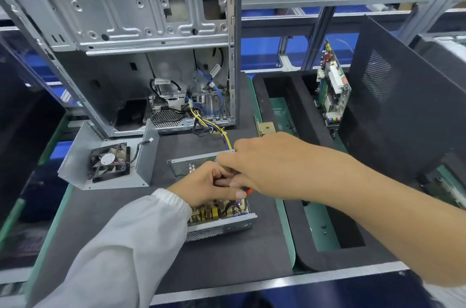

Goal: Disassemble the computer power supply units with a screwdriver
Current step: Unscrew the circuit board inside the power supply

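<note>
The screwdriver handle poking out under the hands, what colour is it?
Orange-red; only a small bit of the screwdriver handle shows, in the head view.

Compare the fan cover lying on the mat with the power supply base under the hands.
The fan cover lies apart, untouched, at the mat's left; the power supply base sits mid-mat under the left hand and right hand. The cover carries a black fan; the base carries a circuit board with yellow parts. The cover's walls are plain sheet; the base's walls are perforated mesh. Both are grey metal.
</note>
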{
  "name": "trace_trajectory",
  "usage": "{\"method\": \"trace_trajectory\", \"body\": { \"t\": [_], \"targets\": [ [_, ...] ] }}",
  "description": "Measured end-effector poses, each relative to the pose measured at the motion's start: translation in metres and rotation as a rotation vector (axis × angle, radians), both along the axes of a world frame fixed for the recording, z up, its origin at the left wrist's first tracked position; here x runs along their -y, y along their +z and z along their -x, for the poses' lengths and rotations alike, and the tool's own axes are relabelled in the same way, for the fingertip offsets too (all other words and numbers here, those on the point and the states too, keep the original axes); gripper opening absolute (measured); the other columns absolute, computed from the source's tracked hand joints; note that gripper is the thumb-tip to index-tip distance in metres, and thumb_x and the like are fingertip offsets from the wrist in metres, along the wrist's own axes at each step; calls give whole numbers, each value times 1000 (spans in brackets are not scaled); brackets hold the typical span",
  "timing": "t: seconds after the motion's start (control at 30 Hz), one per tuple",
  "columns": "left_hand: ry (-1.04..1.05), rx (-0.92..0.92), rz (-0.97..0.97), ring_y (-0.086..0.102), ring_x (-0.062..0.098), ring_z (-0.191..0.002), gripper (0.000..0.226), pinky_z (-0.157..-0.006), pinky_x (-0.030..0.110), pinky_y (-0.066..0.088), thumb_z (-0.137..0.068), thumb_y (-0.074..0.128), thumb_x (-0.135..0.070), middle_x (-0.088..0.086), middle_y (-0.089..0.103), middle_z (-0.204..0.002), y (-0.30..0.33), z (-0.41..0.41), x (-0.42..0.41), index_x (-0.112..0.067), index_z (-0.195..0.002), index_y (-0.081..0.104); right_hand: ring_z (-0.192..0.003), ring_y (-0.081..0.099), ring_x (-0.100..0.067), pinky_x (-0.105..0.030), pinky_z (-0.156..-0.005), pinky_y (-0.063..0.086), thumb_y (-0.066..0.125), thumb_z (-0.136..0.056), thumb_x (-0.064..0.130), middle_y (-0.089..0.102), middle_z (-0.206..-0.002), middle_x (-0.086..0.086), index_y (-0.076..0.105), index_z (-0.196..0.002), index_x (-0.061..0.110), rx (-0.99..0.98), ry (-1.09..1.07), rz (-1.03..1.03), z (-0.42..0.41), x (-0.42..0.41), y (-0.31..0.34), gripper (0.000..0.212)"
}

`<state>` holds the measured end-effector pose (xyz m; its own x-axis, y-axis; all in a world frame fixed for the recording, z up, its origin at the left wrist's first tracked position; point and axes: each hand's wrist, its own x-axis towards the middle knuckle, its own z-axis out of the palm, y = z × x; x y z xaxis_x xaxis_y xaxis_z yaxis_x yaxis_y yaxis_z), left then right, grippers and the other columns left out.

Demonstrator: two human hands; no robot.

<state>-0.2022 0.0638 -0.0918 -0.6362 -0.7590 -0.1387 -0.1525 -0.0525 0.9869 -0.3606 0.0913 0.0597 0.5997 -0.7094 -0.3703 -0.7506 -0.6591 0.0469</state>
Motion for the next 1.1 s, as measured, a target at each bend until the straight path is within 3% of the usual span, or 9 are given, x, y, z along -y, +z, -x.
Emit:
{"method": "trace_trajectory", "body": {
  "t": [0.17,0.27,0.4,0.5,0.6,0.7,0.8,0.93,1.1],
  "targets": [
    [92,-28,-2,29,28,-72,83,-75,37,32,-58,89,-52,25,34,-65,-13,7,-7,16,-76,44,-72,43,-14,-33,-54,35,51,-95,14,33,-99,4,49,-117,25,-20,33,-152,6,1,3,25],
    [157,17,122,28,16,-61,52,-62,28,27,-63,83,-54,5,32,-63,-11,10,-9,-10,-61,55,-93,47,-21,-40,-75,46,56,-94,41,38,-99,2,44,-126,27,37,-66,-173,5,2,6,37],
    [108,32,264,36,6,-55,5,-57,23,29,-72,77,-42,-12,44,-58,4,11,-11,-41,-74,73,-76,46,-29,-32,-53,27,48,-95,50,49,-85,-7,38,-107,15,-36,-197,132,-7,1,-1,39],
    [129,-44,201,24,11,-56,16,-57,30,17,-75,80,-28,2,27,-58,3,9,-9,-41,-80,74,-60,35,-24,-30,-48,21,59,-93,32,55,-88,-6,38,-114,13,-42,-134,218,-12,0,-10,35],
    [126,-69,155,16,8,-55,5,-59,32,13,-76,77,-19,-11,18,-56,2,7,-11,-23,-77,75,-71,42,-27,-31,-51,28,59,-94,34,43,-77,-2,34,-116,20,17,-122,88,-5,3,-8,36],
    [136,-18,171,15,6,-55,32,-57,25,12,-76,77,-22,-14,16,-56,-3,6,-7,6,-77,63,-88,52,-30,-39,-65,44,58,-94,24,32,-75,3,33,-99,26,43,-119,-60,1,5,-1,26],
    [106,11,234,17,11,-57,12,-56,27,14,-74,82,-24,-12,20,-58,0,10,-7,-31,-74,73,-94,54,-27,-39,-69,45,60,-93,25,34,-75,8,45,-109,23,26,-100,-137,5,8,10,22],
    [46,-15,281,42,6,-60,27,-61,16,34,-71,85,-27,0,55,-73,7,12,-5,-36,-93,72,-71,41,-26,-35,-59,35,47,-91,61,38,-77,1,42,-105,15,-36,-185,8,2,11,12,48],
    [-27,-18,184,54,-2,-64,25,-66,12,42,-74,82,-14,-17,62,-68,10,8,-1,-35,-82,70,-70,43,-26,-36,-57,34,41,-98,49,33,-70,1,38,-112,14,33,-144,-57,-3,7,3,38]
  ]
}}
